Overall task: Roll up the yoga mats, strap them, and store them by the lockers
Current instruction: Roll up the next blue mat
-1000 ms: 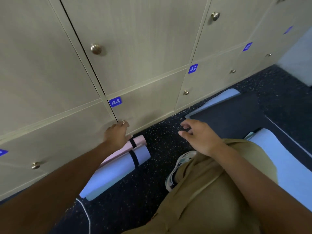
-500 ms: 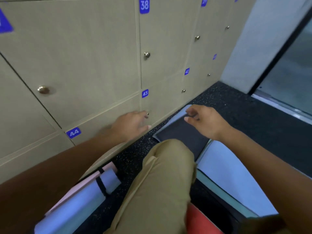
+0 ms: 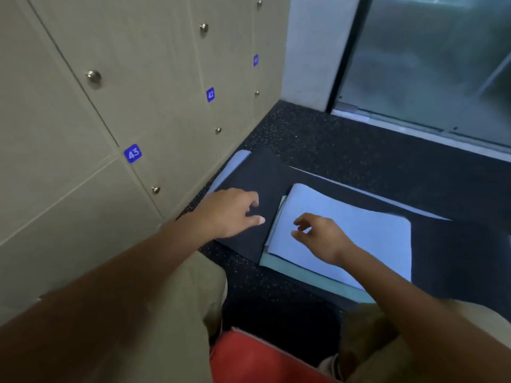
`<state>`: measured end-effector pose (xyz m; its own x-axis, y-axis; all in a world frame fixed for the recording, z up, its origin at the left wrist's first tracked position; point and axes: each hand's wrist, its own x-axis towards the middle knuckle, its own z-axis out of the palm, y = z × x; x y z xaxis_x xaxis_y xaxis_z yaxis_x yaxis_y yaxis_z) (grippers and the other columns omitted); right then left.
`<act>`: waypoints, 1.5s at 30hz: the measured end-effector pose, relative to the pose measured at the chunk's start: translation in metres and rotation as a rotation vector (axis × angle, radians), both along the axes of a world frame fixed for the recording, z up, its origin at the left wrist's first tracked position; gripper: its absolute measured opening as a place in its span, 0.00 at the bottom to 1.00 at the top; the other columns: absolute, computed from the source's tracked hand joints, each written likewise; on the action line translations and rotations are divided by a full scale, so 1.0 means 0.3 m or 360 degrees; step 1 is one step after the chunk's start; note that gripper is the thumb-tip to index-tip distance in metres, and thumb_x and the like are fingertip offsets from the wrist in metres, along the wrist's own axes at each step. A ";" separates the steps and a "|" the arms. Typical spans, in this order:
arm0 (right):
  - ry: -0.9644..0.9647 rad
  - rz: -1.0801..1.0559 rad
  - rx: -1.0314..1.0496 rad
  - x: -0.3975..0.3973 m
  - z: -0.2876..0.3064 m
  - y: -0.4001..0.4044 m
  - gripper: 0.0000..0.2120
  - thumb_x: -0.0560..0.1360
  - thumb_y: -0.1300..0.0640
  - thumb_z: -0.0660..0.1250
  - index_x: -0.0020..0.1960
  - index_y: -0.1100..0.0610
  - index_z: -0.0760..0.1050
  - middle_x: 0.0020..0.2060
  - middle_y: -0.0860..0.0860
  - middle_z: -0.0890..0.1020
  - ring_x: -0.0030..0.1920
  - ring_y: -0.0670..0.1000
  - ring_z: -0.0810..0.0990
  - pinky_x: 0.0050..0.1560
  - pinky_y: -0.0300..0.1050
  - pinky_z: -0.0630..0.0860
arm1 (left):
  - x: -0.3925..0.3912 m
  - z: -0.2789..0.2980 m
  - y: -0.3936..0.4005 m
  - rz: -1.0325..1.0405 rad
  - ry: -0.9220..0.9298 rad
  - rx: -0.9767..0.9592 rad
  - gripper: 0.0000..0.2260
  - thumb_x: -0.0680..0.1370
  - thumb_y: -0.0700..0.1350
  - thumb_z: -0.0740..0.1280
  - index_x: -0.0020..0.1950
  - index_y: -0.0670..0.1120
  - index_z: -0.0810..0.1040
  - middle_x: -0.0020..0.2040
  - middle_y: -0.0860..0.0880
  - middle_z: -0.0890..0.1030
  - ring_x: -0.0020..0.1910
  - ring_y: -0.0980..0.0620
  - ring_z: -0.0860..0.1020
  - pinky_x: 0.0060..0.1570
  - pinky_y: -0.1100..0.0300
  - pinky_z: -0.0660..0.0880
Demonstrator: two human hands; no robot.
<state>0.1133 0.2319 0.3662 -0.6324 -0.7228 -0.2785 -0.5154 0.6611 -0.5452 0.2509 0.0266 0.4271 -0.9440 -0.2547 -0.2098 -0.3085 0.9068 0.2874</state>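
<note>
Several yoga mats lie flat and overlapping on the dark floor by the beige lockers (image 3: 154,87). A black mat (image 3: 260,175) lies over a light blue one (image 3: 235,161) nearest the lockers. To its right a light blue mat (image 3: 367,233) lies on a teal mat (image 3: 304,275). My left hand (image 3: 232,211) hovers over the black mat's near end with relaxed fingers. Over the near end of the blue mat, my right hand (image 3: 320,236) hangs with loosely curled fingers and holds nothing. No rolled mat or strap is in view.
Locker doors numbered 43 (image 3: 133,153) and 42 (image 3: 210,94) have metal knobs. A glass door (image 3: 428,59) stands at the far right behind a sill. A red object (image 3: 257,360) lies between my knees. Black speckled floor (image 3: 345,145) stretches toward the glass.
My view has swung right, away from the strapped rolled mats by locker 44, which have left the frame. Both hands have moved over to the flat mats.
</note>
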 end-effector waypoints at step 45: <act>0.0278 0.0278 0.0614 -0.450 -1.353 -0.142 0.34 0.77 0.42 0.68 0.75 0.55 0.59 0.65 0.54 0.68 0.63 0.57 0.69 0.59 0.53 0.73 | -0.374 -0.378 0.120 0.0042 -0.0576 -0.0069 0.24 0.78 0.70 0.54 0.70 0.61 0.65 0.58 0.58 0.78 0.55 0.58 0.78 0.57 0.54 0.76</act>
<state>-0.0217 0.1895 -0.0397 -0.5718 -0.6872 -0.4482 -0.6997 0.6937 -0.1710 0.1387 0.0627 0.3137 -0.8035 -0.2943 -0.5175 -0.4068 0.9060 0.1165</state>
